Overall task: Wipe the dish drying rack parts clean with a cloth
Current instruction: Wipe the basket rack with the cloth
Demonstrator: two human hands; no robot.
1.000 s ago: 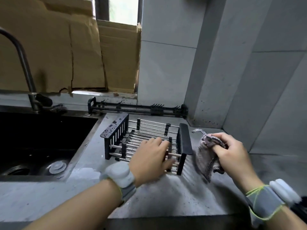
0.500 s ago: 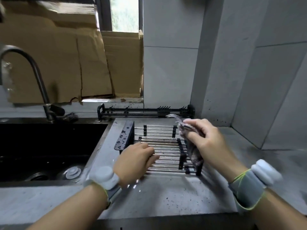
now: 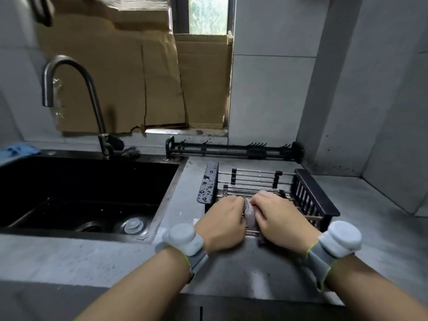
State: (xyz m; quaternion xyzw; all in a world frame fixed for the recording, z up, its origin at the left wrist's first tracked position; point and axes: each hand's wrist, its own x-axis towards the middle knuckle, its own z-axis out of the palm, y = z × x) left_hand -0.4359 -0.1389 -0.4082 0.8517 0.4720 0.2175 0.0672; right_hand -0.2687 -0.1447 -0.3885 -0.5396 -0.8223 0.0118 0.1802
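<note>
A black-ended dish rack (image 3: 312,195) with steel rods lies on the grey counter right of the sink. My left hand (image 3: 223,224) rests on its front rods, fingers curled over them. Beside it, my right hand (image 3: 281,222) presses a grey-pink cloth (image 3: 250,215) onto the rods, fingers curled over the cloth; most of the cloth is hidden beneath the hand. A second, narrower black rack part (image 3: 234,149) lies along the back wall.
The black sink (image 3: 76,188) with a drain plug (image 3: 133,225) sits to the left, its curved tap (image 3: 92,98) behind it. A blue cloth (image 3: 19,149) lies at far left. Cardboard (image 3: 139,77) covers the window. Tiled walls close in the right corner.
My right hand has come from the rack's right end down to the front rods with the cloth, next to my left hand. The camera tilted and the view rose.
</note>
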